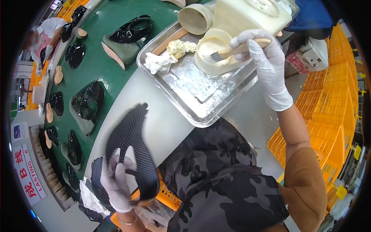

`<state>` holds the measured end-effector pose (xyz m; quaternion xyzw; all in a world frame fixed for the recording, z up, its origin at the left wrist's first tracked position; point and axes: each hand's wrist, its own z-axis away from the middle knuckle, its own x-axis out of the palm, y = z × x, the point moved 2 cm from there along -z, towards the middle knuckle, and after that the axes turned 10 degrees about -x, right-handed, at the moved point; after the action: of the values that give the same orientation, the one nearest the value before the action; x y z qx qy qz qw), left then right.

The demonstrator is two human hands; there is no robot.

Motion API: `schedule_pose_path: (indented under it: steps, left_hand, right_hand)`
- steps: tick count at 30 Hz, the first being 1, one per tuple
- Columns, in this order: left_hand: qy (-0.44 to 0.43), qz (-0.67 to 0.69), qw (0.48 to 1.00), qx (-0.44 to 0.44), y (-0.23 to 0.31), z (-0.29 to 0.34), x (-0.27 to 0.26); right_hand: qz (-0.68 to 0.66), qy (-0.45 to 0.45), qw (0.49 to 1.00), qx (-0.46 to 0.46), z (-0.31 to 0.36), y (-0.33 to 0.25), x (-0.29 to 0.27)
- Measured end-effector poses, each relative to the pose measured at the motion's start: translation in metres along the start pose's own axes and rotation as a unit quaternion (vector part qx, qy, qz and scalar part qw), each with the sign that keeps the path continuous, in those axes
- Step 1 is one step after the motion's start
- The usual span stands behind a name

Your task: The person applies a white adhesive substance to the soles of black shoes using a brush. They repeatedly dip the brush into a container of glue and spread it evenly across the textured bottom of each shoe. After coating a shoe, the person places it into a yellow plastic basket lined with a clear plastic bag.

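Observation:
My left hand [118, 183], in a white glove, grips a black textured shoe upper [127, 131] with cut-out straps, held up at the lower left. My right hand [266, 62], also gloved in white, is closed around a wooden-handled tool [247, 48]. Its grey metal end dips into a cream-coloured tub [208, 69] of white paste; the exact kind of tip is hidden. The tub stands on a metal tray [181, 96] smeared with white residue. Crumpled white tissue [160, 62] and a yellowish lump [179, 48] lie beside it.
An empty round cup [195, 19] and a large cream container [251, 15] rest at the tray's back. Black shoe uppers on lasts [87, 102] and pale insoles [58, 75] cover the green belt at left. Yellow crates [320, 112] stack at right. Another person [48, 34] works far left.

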<state>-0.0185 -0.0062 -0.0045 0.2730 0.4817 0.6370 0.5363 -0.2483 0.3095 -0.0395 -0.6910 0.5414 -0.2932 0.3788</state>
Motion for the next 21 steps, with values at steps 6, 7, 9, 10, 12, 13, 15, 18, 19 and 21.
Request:
schedule_pose_path:
  steps: [6,7,9,10,12,13,15,18,19,21]
  left_hand:
    - [-0.19,0.205,0.96,-0.023,-0.019,-0.02,0.049]
    - [-0.218,0.184,0.956,-0.07,-0.017,-0.027,0.061]
    - [-0.283,0.24,0.904,-0.214,-0.015,-0.036,0.081]
    - [-0.275,0.248,0.893,-0.255,-0.012,-0.039,0.092]
    - [-0.277,0.287,0.862,-0.313,-0.018,-0.043,0.108]
    - [-0.291,0.287,0.851,-0.329,-0.019,-0.047,0.114]
    - [-0.313,0.289,0.831,-0.358,-0.022,-0.051,0.121]
    - [-0.372,0.25,0.811,-0.375,-0.032,-0.053,0.127]
    - [-0.362,0.249,0.81,-0.389,-0.037,-0.052,0.127]
    - [-0.331,0.253,0.807,-0.418,-0.048,-0.051,0.128]
  right_hand:
    - [0.071,0.034,0.997,-0.015,-0.013,-0.01,-0.004]
    - [0.044,0.029,0.998,-0.02,-0.015,-0.013,-0.005]
    - [-0.005,0.023,0.999,-0.024,-0.016,-0.017,-0.011]
    - [-0.027,-0.006,0.998,-0.065,-0.014,-0.018,-0.009]
    - [-0.077,-0.063,0.984,-0.146,-0.014,-0.018,0.01]
    - [-0.089,-0.09,0.969,-0.213,-0.018,-0.014,0.019]
    - [-0.116,-0.145,0.93,-0.316,-0.023,-0.011,0.032]
    - [-0.114,-0.172,0.913,-0.353,-0.019,-0.026,0.039]
    - [-0.087,-0.162,0.914,-0.36,-0.015,-0.029,0.041]
    - [-0.046,-0.144,0.914,-0.375,-0.007,-0.025,0.052]
